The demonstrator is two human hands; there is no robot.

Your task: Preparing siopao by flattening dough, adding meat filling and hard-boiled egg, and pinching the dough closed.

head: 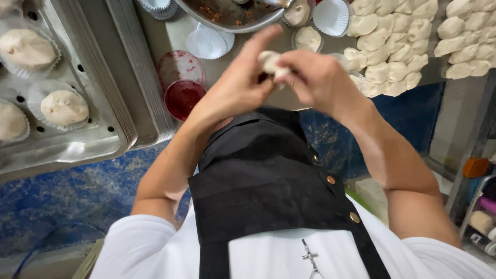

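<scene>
- the left hand (235, 90) and right hand (315, 77) are both pinched on one dough piece (269, 61), held in the air above the table (248, 72).
- risk, as i judge it: the dark filling may squeeze out if the pinch tears the thin dough.
- counted: four filled buns on the perforated metal tray (98, 103); two red-stained round lids (181, 82); one metal filling bowl (232, 15); dough portions (392, 46) too many to count.

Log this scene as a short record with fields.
hands: left hand and right hand pinch one dough piece between them
left side: metal tray holding buns in paper cups
beyond hands: metal bowl, empty paper cups, red tub
right side: heap of dough portions
</scene>
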